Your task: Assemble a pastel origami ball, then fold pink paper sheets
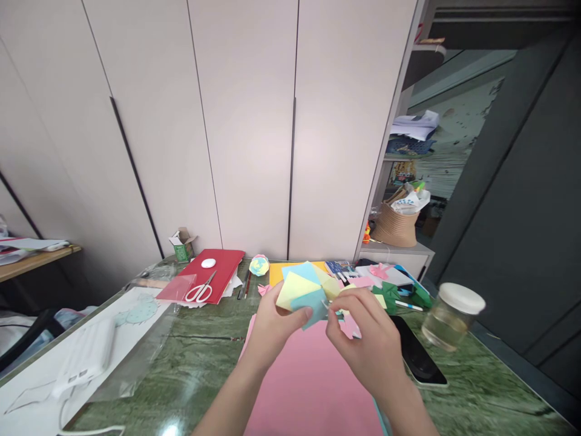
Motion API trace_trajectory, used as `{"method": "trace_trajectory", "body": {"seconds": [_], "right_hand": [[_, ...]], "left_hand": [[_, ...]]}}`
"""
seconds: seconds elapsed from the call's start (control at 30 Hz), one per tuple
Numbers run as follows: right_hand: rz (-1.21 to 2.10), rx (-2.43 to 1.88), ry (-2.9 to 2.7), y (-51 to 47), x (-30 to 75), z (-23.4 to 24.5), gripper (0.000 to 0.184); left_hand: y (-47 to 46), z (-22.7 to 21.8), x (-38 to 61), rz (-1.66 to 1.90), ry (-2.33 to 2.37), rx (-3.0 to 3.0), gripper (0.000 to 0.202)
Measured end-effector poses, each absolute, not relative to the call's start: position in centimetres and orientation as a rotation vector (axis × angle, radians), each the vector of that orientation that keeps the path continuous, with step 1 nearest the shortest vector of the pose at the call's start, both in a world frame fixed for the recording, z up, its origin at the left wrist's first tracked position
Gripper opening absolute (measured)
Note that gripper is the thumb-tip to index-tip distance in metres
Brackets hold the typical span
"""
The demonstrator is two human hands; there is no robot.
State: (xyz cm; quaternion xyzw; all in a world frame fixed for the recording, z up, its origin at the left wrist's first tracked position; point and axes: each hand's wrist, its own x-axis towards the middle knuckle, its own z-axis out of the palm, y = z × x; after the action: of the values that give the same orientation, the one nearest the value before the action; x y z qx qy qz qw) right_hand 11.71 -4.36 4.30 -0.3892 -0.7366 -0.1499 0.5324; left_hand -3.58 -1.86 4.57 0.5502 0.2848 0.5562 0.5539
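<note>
A folded paper piece in pale yellow and light blue [302, 292] is held up above the table by my left hand [271, 321]. The left thumb presses on a blue face and the fingers go behind it. At its right edge, my right hand [365, 339] is closed in a pinch, thumb against forefinger. A small whitish bit shows by those fingertips, too blurred to name. Below both hands lies a large pink sheet [313, 381], with a blue edge showing under its right side.
White-handled scissors [200, 292] rest on a red folder [227, 266] at the left. A paper ball [259, 265] sits at the back. To the right are a phone [420, 354], a lidded jar of liquid [451, 318] and green folded paper [388, 293]. A white power bank [88, 351] lies far left.
</note>
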Motion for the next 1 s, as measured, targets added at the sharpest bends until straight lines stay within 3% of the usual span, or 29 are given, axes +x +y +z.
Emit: {"method": "trace_trajectory", "body": {"seconds": [0.23, 0.33, 0.63, 0.7, 0.87, 0.9, 1.0], "right_hand": [[-0.109, -1.205, -1.581, -1.1, 14.6, 4.0, 0.012], [-0.041, -1.601, -1.677, 2.6, 18.0, 2.2, 0.011], [0.034, -1.955, -1.668, 6.6, 25.5, -2.4, 0.016], [0.006, -1.943, -1.65, 6.3, 25.2, -1.7, 0.012], [-0.097, -1.737, -1.615, 3.3, 20.5, 1.9, 0.03], [-0.1, -1.627, -1.646, 2.2, 19.1, 2.6, 0.024], [-0.047, -1.131, -1.664, -0.9, 15.2, 3.9, 0.04]], "left_hand": [[-0.2, 3.7, -3.8, 1.385, 0.675, 1.137, 0.041], [0.2, 3.9, -3.8, 1.468, 0.67, 1.018, 0.046], [-0.1, 4.2, -3.7, 1.467, 0.623, 0.922, 0.052], [-0.3, 4.3, -3.7, 1.457, 0.606, 0.902, 0.053], [-0.9, 4.2, -3.1, 1.417, 0.536, 0.847, 0.044], [-1.1, 4.2, -2.9, 1.4, 0.521, 0.848, 0.041], [-1.4, 3.9, -2.4, 1.35, 0.48, 0.863, 0.036]]}}
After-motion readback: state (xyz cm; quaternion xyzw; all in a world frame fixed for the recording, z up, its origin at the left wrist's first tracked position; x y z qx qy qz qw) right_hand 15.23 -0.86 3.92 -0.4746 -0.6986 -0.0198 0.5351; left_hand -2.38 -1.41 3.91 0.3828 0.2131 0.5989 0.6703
